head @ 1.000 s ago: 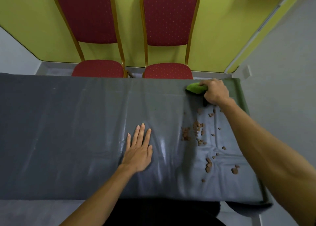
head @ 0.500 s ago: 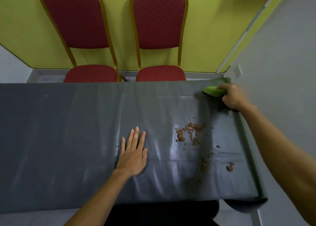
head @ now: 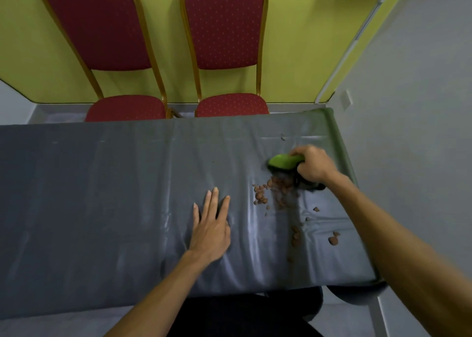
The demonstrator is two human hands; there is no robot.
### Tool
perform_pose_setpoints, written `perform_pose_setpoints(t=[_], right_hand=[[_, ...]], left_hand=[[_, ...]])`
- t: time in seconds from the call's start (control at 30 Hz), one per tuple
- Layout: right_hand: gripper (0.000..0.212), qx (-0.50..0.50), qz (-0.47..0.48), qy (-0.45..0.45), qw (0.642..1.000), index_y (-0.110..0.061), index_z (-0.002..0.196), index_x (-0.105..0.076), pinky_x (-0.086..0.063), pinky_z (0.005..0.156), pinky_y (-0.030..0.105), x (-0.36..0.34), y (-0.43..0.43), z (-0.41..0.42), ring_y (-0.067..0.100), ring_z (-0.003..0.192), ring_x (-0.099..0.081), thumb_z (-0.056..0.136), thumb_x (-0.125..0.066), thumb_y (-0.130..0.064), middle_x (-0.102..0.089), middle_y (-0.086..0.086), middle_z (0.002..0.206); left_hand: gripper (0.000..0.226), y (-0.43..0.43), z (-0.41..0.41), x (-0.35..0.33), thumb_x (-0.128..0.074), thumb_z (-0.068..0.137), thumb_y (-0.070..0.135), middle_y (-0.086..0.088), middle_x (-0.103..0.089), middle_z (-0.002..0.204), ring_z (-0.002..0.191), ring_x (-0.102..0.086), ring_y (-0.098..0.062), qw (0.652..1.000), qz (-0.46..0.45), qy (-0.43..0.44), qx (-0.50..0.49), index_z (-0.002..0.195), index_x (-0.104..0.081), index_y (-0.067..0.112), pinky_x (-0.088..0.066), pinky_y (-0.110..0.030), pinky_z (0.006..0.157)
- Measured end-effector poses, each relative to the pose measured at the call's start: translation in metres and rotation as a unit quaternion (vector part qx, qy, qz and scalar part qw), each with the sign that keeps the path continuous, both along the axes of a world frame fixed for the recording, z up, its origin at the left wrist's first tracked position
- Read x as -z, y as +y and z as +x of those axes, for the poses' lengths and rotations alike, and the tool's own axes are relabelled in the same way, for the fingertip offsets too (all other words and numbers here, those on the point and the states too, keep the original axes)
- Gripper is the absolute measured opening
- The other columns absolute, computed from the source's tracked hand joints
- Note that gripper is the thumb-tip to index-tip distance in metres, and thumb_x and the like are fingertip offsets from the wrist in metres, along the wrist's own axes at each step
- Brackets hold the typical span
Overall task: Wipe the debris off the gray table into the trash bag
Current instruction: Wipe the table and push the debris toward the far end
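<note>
My left hand [head: 212,224] lies flat on the gray table [head: 102,196], fingers straight and slightly spread, holding nothing. To its right the brown debris [head: 274,189] is scattered over the tabletop, most of it bunched just beside the green brush [head: 283,161], with a few crumbs nearer the front edge. My right hand [head: 315,166] has its fingers curled round the brush.

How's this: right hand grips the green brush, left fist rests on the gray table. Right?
No fist: in the head view the left hand lies flat, fingers straight, on the gray table. The right hand does grip the green brush.
</note>
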State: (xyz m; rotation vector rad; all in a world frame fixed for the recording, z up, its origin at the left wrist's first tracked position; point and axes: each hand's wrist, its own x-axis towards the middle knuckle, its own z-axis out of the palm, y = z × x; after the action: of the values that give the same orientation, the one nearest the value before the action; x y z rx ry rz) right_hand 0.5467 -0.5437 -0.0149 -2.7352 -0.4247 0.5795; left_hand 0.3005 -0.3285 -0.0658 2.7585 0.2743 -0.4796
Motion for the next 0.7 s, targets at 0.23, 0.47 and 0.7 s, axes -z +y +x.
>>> perform_pose_setpoints(t=[0.23,0.47,0.7], right_hand=[[0.055,0.102,-0.005,-0.045,0.994,-0.022,0.133,-0.055,-0.052,0.090,0.050,-0.007,0.024,0.074,0.041,0.114,-0.054,0.080,-0.055,-0.007,-0.056,0.018,0.126],[0.054,-0.016,-0.024,-0.022,0.999,-0.029,0.129,-0.060,-0.050,0.091,0.048,0.016,0.050,0.027,0.038,0.114,-0.050,0.081,-0.055,-0.005,-0.055,0.016,0.125],[0.059,-0.072,-0.029,0.032,0.996,-0.034,0.101,-0.075,-0.051,0.085,0.031,-0.001,-0.007,0.028,0.031,0.105,-0.063,0.066,-0.051,0.007,-0.072,0.006,0.112]], left_hand=[[0.067,0.009,0.004,-0.004,-0.030,0.102,0.031,0.002,0.037,0.157,0.143,0.035,-0.015,0.998,-0.008,0.053,0.020,0.154,0.013,0.030,0.011,-0.052,0.120],[0.069,0.015,0.002,-0.003,-0.032,0.101,0.036,0.006,0.037,0.157,0.144,0.034,-0.013,0.997,-0.014,0.074,0.019,0.154,0.013,0.033,0.013,-0.052,0.118],[0.068,0.014,0.000,0.001,-0.027,0.100,0.037,0.005,0.040,0.155,0.141,0.039,-0.013,0.998,-0.009,0.069,0.010,0.153,0.016,0.033,0.017,-0.052,0.117]])
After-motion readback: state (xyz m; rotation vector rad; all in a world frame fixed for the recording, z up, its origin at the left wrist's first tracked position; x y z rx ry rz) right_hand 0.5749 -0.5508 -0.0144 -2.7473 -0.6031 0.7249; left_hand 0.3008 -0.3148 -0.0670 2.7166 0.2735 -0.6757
